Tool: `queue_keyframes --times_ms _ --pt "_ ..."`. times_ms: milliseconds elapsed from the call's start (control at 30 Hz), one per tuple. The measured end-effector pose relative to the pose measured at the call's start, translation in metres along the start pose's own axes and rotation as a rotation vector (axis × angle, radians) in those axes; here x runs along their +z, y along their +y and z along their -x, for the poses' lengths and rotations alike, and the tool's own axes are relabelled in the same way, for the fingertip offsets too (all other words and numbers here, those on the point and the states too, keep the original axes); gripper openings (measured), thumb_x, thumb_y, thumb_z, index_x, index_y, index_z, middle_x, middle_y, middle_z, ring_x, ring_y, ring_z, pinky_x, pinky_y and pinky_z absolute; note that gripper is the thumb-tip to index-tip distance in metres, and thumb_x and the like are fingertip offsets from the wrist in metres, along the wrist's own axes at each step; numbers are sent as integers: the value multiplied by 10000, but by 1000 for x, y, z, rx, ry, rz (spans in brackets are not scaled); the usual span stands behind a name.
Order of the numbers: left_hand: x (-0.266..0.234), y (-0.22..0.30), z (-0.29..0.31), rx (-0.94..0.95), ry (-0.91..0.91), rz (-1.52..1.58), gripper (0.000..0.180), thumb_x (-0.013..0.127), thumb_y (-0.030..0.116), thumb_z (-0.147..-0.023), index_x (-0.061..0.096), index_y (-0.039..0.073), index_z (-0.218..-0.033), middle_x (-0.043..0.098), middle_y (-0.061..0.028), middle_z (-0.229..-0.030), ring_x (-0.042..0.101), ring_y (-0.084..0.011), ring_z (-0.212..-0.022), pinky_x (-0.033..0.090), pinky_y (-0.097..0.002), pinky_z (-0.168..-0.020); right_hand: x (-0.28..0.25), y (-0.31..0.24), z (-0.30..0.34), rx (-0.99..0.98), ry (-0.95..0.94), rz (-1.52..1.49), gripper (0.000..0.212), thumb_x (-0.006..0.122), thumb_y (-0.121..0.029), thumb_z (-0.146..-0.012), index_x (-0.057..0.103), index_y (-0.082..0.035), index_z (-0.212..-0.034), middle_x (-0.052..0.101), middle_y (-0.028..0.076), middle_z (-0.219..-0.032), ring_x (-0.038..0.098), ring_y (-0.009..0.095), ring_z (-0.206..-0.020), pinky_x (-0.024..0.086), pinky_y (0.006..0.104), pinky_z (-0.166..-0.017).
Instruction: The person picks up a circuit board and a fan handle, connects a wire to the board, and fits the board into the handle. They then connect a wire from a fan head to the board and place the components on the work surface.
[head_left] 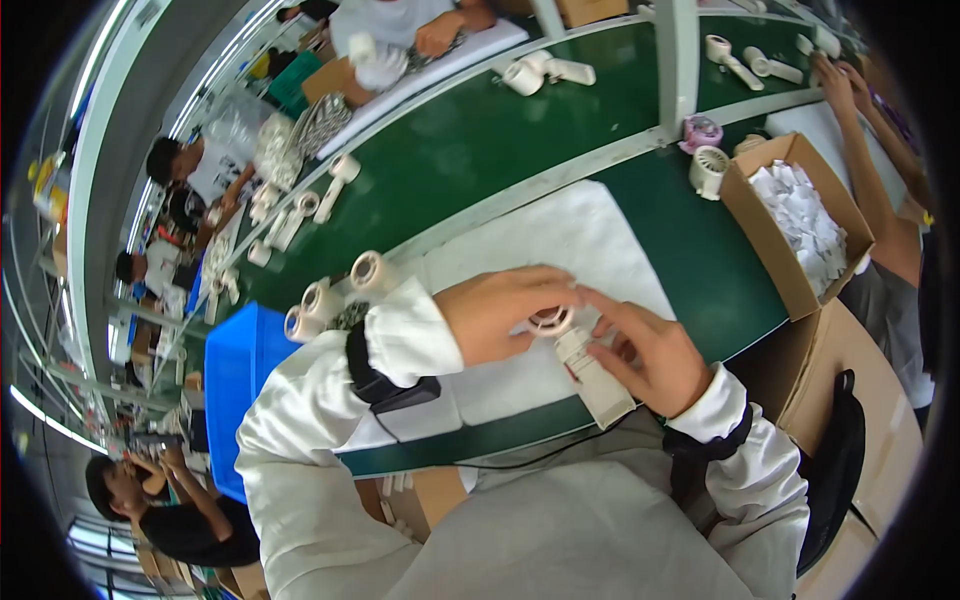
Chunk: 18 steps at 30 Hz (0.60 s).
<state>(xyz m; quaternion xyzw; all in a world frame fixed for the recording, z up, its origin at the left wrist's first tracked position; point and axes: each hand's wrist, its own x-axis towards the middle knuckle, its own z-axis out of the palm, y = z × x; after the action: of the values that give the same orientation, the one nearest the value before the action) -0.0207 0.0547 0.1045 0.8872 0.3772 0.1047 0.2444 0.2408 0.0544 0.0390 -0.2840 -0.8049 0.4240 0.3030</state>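
Note:
A pale cream handheld fan [592,378] is tilted between my hands, above the near part of a white foam mat [590,235]. My left hand [500,312] curls around its round head from the left, with the fingers over the top of the ring. My right hand [655,358] comes from the right, fingers bent against the upper handle and head. The handle's lower end points toward me. Behind my left wrist, a few round fan heads [372,272] stand at the mat's left edge, partly hidden by my sleeve.
A blue bin [235,385] stands at my left. On the right, an open cardboard box [770,240] holds white paper pieces, near a cream fan head [709,172] and a purple one [700,132]. Beyond a metal rail, a green conveyor [450,150] carries more fans; other people work around it.

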Motion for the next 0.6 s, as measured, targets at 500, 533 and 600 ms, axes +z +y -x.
queue_keyframes --times_ms 500,533,600 --pt "2 -2 199 -770 258 -455 242 757 191 -814 719 33 -994 682 -162 -1022 680 -334 -987 560 -430 -819 51 -19 19 -86 21 143 452 695 25 -899 667 -94 -1334 566 40 -702 501 102 -565 448 253 -562" --pt "10 -11 203 -766 266 -447 242 757 191 -814 719 33 -994 682 -162 -1022 680 -334 -987 560 -430 -819 52 -19 20 -82 19 146 435 695 19 -900 678 -94 -1320 566 47 -692 503 106 -560 449 258 -561" --pt "21 -34 199 -732 196 -622 253 758 173 -789 719 35 -997 679 -157 -1015 660 -334 -1018 553 -429 -847 51 -15 20 -89 26 182 429 700 7 -897 683 -98 -1312 574 55 -686 514 120 -556 453 267 -561"
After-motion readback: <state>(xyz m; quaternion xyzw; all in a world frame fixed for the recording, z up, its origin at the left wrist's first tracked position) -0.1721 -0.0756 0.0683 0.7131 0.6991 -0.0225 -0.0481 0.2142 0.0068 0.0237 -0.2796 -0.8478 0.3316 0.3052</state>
